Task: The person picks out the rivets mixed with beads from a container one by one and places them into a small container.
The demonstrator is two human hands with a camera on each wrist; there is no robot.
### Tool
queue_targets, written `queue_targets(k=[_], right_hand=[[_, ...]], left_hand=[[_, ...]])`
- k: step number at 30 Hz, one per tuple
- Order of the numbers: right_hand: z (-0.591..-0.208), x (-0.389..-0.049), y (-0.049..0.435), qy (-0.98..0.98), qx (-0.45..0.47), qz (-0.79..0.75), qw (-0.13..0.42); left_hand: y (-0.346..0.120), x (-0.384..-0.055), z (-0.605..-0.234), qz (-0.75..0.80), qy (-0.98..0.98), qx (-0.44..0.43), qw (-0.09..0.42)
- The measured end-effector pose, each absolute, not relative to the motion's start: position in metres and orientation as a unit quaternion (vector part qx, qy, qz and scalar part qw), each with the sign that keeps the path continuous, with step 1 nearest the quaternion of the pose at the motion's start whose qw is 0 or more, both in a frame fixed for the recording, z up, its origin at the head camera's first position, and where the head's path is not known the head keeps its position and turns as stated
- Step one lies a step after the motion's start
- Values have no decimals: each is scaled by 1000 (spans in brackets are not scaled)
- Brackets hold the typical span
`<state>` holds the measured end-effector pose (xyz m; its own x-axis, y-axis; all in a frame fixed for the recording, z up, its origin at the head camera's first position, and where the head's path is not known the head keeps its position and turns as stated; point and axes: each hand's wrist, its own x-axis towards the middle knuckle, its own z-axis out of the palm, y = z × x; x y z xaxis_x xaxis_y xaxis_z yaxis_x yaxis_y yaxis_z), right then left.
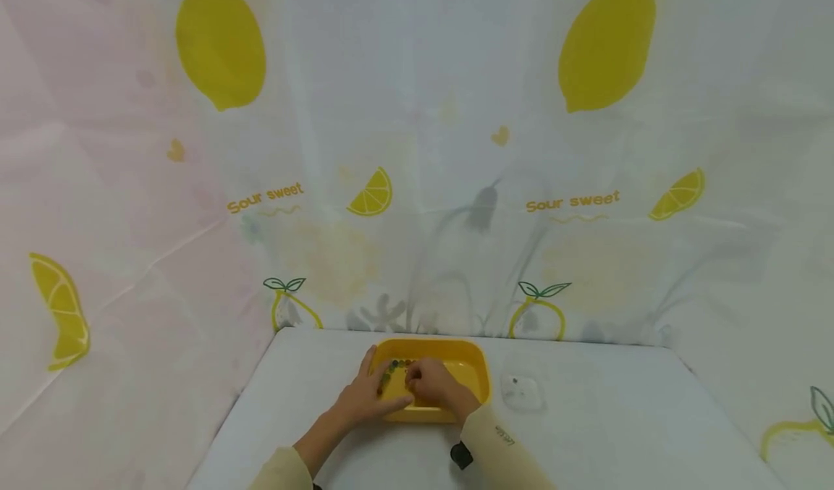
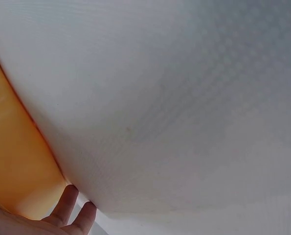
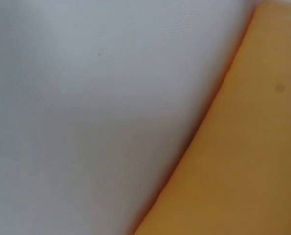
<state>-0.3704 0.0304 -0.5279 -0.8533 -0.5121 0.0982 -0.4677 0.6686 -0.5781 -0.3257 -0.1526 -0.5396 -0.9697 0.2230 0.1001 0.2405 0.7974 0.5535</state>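
A yellow tray (image 1: 481,367) sits on the white table, with several small dark, green and reddish round beads (image 1: 387,377) lined up inside along its left and back sides. My left hand (image 1: 362,397) rests at the tray's left front, fingers stretched along the outer side and thumb reaching across the front. In the left wrist view, two of its fingers (image 2: 64,208) lie beside the tray wall (image 2: 18,147). My right hand (image 1: 435,383) is inside the tray, its curled fingertips pinching what looks like a small bead, mostly hidden. The right wrist view has only the tray's outer wall (image 3: 233,156).
A clear plastic container (image 1: 523,393) with a dark spot in it stands right of the tray on the white table (image 1: 606,417). Behind the table hangs a lemon-printed cloth (image 1: 443,150), which also covers both sides.
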Motion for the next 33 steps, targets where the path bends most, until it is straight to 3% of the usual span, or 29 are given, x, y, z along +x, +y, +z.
queue_targets(k=[9,21,33], right_hand=[[-514,-368,42,912,-268,-308,46],[-487,-366,69,903,-275,-330,21],[-473,-374,95,870,-184,-454,46]], left_hand=[[-151,-327,-542,-291,-950,-113,11],[-153,-326,-540,-293,-949,-115,16],[-149,-324,-538,-293,-951,-99,5]])
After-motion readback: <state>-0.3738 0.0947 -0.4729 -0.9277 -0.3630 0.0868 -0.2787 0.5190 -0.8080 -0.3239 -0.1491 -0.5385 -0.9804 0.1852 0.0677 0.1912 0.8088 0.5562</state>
